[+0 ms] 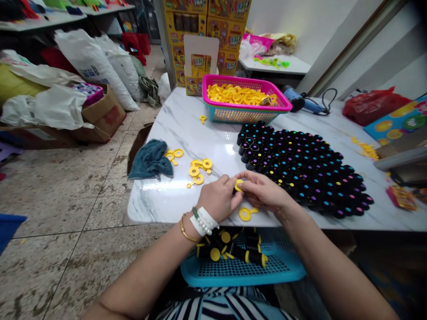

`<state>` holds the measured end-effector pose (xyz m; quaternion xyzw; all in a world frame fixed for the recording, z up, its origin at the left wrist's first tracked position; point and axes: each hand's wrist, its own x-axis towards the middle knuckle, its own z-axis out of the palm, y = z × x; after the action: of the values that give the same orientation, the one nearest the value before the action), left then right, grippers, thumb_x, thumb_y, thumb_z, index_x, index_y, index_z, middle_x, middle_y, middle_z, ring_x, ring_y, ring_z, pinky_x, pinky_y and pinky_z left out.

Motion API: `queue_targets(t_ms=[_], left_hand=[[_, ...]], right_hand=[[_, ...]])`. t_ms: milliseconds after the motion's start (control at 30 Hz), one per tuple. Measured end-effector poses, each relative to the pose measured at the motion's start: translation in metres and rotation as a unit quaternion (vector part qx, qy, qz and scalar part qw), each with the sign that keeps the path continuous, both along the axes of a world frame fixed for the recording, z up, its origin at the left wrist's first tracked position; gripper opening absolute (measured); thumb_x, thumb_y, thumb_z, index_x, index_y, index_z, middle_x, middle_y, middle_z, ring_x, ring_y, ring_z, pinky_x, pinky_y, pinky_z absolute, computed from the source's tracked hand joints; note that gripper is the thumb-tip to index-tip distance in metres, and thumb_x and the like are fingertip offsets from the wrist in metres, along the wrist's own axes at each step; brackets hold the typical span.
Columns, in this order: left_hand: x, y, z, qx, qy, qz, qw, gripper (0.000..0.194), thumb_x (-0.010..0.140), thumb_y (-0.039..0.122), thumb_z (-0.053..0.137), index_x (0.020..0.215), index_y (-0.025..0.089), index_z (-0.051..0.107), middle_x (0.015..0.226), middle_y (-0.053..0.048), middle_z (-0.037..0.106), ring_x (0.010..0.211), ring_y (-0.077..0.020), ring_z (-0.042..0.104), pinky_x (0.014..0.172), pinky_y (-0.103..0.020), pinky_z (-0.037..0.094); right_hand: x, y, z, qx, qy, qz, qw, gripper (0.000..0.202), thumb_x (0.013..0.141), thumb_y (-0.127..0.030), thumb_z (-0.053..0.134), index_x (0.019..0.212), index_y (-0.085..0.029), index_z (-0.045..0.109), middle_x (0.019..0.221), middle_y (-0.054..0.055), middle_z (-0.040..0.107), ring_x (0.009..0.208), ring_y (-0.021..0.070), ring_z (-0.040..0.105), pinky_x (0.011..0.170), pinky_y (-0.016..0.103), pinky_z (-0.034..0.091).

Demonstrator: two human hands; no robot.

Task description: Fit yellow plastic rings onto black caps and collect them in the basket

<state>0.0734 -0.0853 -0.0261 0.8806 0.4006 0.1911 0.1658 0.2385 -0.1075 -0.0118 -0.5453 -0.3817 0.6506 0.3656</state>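
My left hand [218,198] and my right hand [263,190] meet above the front of the table. Between their fingertips shows a small round yellow plastic cap [238,186], pinched by my right thumb and fingers. My left fingers are curled closed against it; whatever else they grip is hidden. Just below lies a yellow ring with a tab [246,214]. More yellow ring pieces [194,171] are scattered to the left of my hands. Right of them stands a large block of black tubes [300,169] with coloured dots on top.
A pink-and-teal basket [208,80] full of yellow pieces stands at the back. Below the table edge, a blue basket [233,279] holds black tubes with yellow caps. A dark teal cloth [151,160] lies at the left edge. A red plastic bag [373,106] sits at the far right.
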Motion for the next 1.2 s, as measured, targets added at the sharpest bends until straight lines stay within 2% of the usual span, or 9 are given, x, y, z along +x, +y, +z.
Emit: queue_targets(t_ms=[300,500,667,767,900,967,1033,1100,1200], left_hand=[[-0.002,0.008,-0.007,-0.061,-0.16,0.001,0.985,0.019,0.079,0.03,0.065,0.093,0.017,0.064,0.078,-0.002,0.061,0.071,-0.0148,0.057,0.065,-0.025,0.044],[0.0,0.009,-0.007,-0.066,-0.127,-0.013,0.99,0.015,0.079,0.029,0.06,0.089,0.018,0.063,0.065,0.001,0.059,0.061,-0.0142,0.055,0.059,-0.025,0.04],[-0.001,0.008,-0.008,-0.058,-0.147,-0.01,0.987,0.023,0.08,0.029,0.061,0.1,0.017,0.061,0.071,0.001,0.061,0.065,-0.0141,0.058,0.063,-0.024,0.044],[-0.003,0.006,-0.008,-0.045,-0.101,-0.02,0.994,0.018,0.084,0.029,0.057,0.097,0.017,0.062,0.077,-0.002,0.065,0.07,-0.0159,0.06,0.065,-0.025,0.044],[-0.005,0.005,-0.003,-0.054,-0.042,-0.013,0.998,0.027,0.082,0.023,0.055,0.107,0.016,0.063,0.095,-0.008,0.069,0.084,-0.0213,0.063,0.071,-0.029,0.046],[-0.009,0.008,0.001,-0.066,-0.027,-0.027,0.997,0.025,0.079,0.019,0.055,0.1,0.015,0.066,0.09,-0.007,0.07,0.081,-0.0206,0.064,0.07,-0.029,0.046],[-0.014,0.015,0.005,-0.085,-0.021,-0.054,0.995,0.025,0.077,0.016,0.054,0.098,0.016,0.068,0.076,-0.003,0.069,0.069,-0.0166,0.063,0.064,-0.025,0.046],[-0.018,0.02,0.007,-0.121,-0.028,-0.07,0.99,0.031,0.076,0.014,0.054,0.103,0.016,0.067,0.068,0.001,0.067,0.06,-0.0135,0.061,0.06,-0.023,0.046],[-0.013,0.023,0.008,-0.127,-0.05,-0.014,0.991,0.027,0.078,0.017,0.056,0.103,0.016,0.065,0.069,0.001,0.067,0.063,-0.0135,0.062,0.065,-0.024,0.047]], right_hand=[[-0.002,-0.001,0.001,-0.002,0.016,0.013,1.0,0.034,0.075,-0.036,0.069,0.1,-0.02,0.052,0.043,-0.014,0.042,0.03,0.0052,0.034,0.031,0.014,0.026],[-0.002,0.005,-0.002,-0.01,-0.009,0.029,0.999,0.03,0.074,-0.035,0.069,0.094,-0.023,0.05,0.039,-0.016,0.036,0.028,0.0043,0.025,0.03,0.014,0.018],[-0.003,-0.005,0.0,0.037,-0.053,0.026,0.998,0.046,0.078,-0.045,0.064,0.114,-0.022,0.047,0.045,-0.014,0.041,0.032,0.0072,0.034,0.033,0.017,0.029],[-0.005,-0.011,-0.006,0.097,-0.128,0.02,0.987,0.053,0.081,-0.05,0.057,0.123,-0.019,0.045,0.052,-0.011,0.047,0.038,0.0092,0.042,0.039,0.02,0.036],[-0.018,-0.009,-0.015,0.17,-0.24,-0.033,0.955,0.034,0.076,-0.04,0.065,0.101,-0.018,0.062,0.06,-0.006,0.053,0.051,0.0107,0.047,0.048,0.022,0.036],[-0.025,-0.01,-0.011,0.199,-0.279,-0.067,0.937,0.022,0.074,-0.034,0.066,0.089,-0.018,0.065,0.062,-0.004,0.056,0.056,0.0124,0.05,0.052,0.023,0.037],[-0.028,-0.02,0.0,0.221,-0.303,-0.097,0.922,0.017,0.075,-0.031,0.064,0.085,-0.018,0.066,0.062,-0.003,0.057,0.057,0.0136,0.05,0.055,0.024,0.037],[-0.028,-0.043,0.011,0.244,-0.322,-0.111,0.908,0.015,0.077,-0.029,0.062,0.087,-0.019,0.066,0.059,-0.003,0.055,0.055,0.0135,0.049,0.054,0.024,0.036],[-0.024,-0.091,0.01,0.284,-0.372,-0.042,0.883,0.01,0.083,-0.026,0.055,0.089,-0.02,0.061,0.056,-0.005,0.053,0.048,0.0119,0.05,0.049,0.022,0.035]])
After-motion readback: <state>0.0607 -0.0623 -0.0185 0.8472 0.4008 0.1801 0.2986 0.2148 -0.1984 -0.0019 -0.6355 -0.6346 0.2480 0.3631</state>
